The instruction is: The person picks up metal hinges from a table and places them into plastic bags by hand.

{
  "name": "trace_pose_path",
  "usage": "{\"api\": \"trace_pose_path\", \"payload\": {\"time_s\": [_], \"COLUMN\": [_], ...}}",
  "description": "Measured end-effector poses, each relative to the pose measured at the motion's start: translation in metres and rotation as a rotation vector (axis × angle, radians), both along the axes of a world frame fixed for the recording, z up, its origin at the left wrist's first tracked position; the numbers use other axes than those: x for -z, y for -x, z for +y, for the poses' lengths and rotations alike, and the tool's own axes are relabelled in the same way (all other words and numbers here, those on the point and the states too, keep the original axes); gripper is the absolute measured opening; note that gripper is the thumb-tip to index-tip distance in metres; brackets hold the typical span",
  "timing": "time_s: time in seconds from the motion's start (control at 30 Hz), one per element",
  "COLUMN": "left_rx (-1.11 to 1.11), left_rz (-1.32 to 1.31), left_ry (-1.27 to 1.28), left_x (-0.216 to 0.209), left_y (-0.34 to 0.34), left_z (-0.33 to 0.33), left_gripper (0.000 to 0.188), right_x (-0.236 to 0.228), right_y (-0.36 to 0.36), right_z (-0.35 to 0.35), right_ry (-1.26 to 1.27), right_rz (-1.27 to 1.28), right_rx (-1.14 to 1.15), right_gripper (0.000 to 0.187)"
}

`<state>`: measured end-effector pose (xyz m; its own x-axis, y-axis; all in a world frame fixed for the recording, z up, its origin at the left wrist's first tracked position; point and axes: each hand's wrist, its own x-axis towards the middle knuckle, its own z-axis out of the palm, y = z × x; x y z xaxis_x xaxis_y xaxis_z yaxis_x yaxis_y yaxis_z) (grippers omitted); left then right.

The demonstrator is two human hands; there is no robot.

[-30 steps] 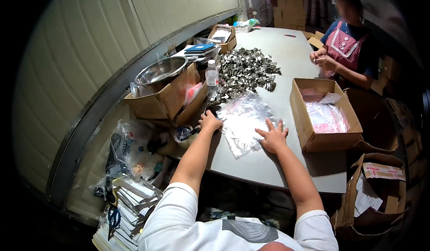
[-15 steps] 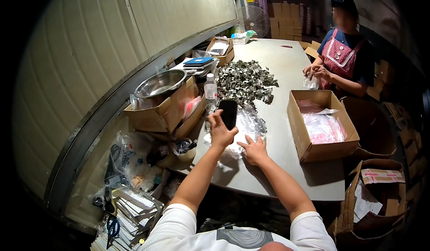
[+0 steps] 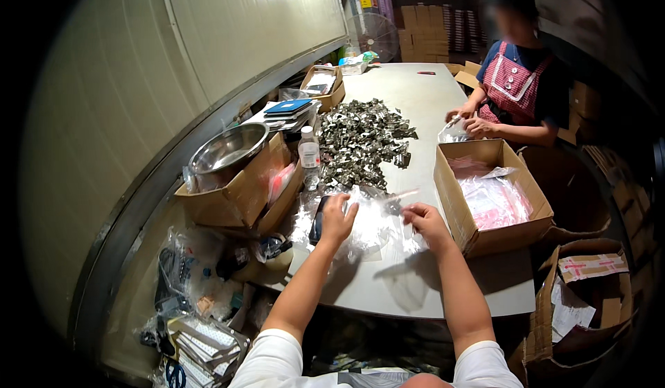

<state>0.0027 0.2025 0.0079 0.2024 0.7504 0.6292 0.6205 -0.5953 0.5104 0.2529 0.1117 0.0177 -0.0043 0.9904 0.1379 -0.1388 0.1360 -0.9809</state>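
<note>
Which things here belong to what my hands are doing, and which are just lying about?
Seemingly in use:
- clear plastic bags by the left hand and right hand
- dark phone beside the left hand
- possibly the heap of metal pieces and cardboard box of bags

Seemingly just lying about:
- metal bowl
- plastic bottle
- fan

The plastic bags (image 3: 374, 230) look glossy and crinkled, the tabletop (image 3: 433, 107) smooth and mostly matt, the small pieces (image 3: 361, 138) shiny metal, the bowl (image 3: 230, 147) polished metal, the box (image 3: 514, 238) dull cardboard, the apron (image 3: 511, 81) matt cloth.
</note>
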Motion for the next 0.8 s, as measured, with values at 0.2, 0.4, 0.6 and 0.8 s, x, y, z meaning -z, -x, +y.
{"api": "trace_pose_path", "payload": {"time_s": [0.2, 0.4, 0.6, 0.8], "left_rx": [0.838, 0.791, 0.681, 0.792], "left_rz": [-0.034, -0.035, 0.284, -0.454], "left_ry": [0.852, 0.831, 0.701, 1.252], "left_x": [-0.039, -0.029, -0.028, -0.019], "left_y": [-0.034, -0.035, -0.031, -0.034], "left_z": [-0.028, -0.044, -0.045, -0.043], "left_gripper": [0.018, 0.02, 0.02, 0.013], "right_x": [-0.025, -0.035, -0.025, -0.03], "right_y": [-0.01, -0.008, -0.002, 0.036], "right_z": [-0.023, -0.025, -0.022, -0.031], "right_ry": [-0.034, 0.14, -0.045, -0.284], "right_rz": [-0.673, -0.912, -0.979, -0.792], "right_rx": [-0.158, -0.087, -0.127, 0.451], "right_gripper": [0.015, 0.021, 0.02, 0.025]}}
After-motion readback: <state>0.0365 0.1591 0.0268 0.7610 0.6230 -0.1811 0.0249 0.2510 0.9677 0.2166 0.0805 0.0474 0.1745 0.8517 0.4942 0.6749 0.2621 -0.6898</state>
